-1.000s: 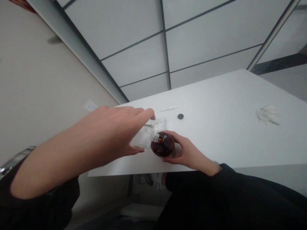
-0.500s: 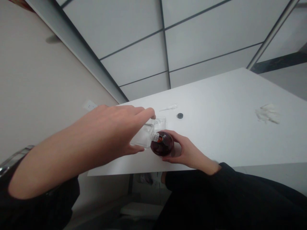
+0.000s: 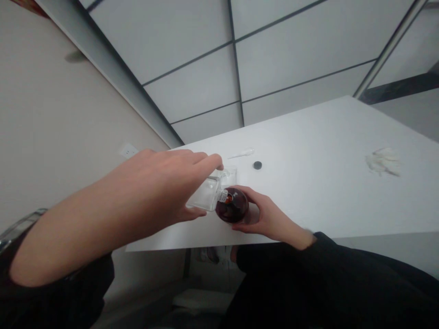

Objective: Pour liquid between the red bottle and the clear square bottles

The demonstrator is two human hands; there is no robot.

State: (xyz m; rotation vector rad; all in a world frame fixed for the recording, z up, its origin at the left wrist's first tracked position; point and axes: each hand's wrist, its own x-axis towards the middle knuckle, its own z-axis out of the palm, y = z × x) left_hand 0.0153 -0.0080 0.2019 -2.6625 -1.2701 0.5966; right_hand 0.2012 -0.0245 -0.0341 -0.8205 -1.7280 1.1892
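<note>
My left hand (image 3: 171, 183) grips a clear glass bottle (image 3: 205, 194), tipped on its side with its threaded neck pointing right. That neck meets the mouth of a dark amber bottle (image 3: 232, 210), which stands upright on the white table. Around the right side of the amber bottle wraps my right hand (image 3: 264, 212). Clear liquid seems to sit inside the tilted bottle; whether it flows, I cannot tell. Just behind the two bottles lies a clear, flat, square-looking item (image 3: 230, 175), partly covered by my left hand.
On the white table (image 3: 308, 183), a black cap (image 3: 257, 165) and a clear plastic dropper (image 3: 243, 153) lie behind the bottles. A crumpled whitish bundle (image 3: 382, 161) rests at the right. Panelled doors (image 3: 192, 59) rise along the back edge, and a wall with a socket (image 3: 128, 151) is at left.
Both hands and both bottles keep nearly the same pose. The liquid in the clear bottle looks slightly different; otherwise only a tiny shift of the view shows.
</note>
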